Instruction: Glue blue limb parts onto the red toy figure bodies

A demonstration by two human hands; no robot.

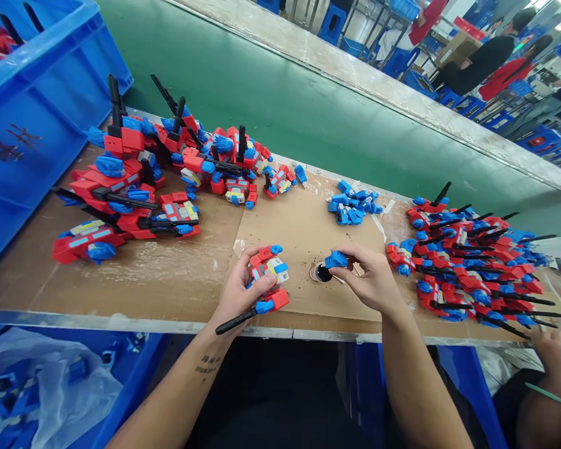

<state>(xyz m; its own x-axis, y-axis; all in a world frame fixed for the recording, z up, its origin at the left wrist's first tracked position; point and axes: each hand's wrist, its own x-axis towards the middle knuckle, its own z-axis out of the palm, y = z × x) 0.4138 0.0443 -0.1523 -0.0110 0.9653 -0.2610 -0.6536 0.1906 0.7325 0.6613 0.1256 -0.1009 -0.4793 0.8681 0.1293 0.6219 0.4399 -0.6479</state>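
Observation:
My left hand (245, 284) is closed around a toy robot body (270, 269) in red, blue and grey, with a black rod sticking out toward my wrist. Between the thumb and fingers of my right hand (367, 274) is a small blue toy part (335, 259). That part is over the edge of a small round pot (320, 272) with dark contents; whether the two touch I cannot tell. Behind it lies a pile of similar blue toy parts (353, 204) on a sheet of brown cardboard (285, 231).
Heaped toy robot bodies (131, 181) cover the bench's left side, beside a blue crate (42, 106). More toy robots (477, 262) lie in rows at right, near another person's hand (554, 352). A plastic-lined blue bin (135, 380) sits below the bench edge.

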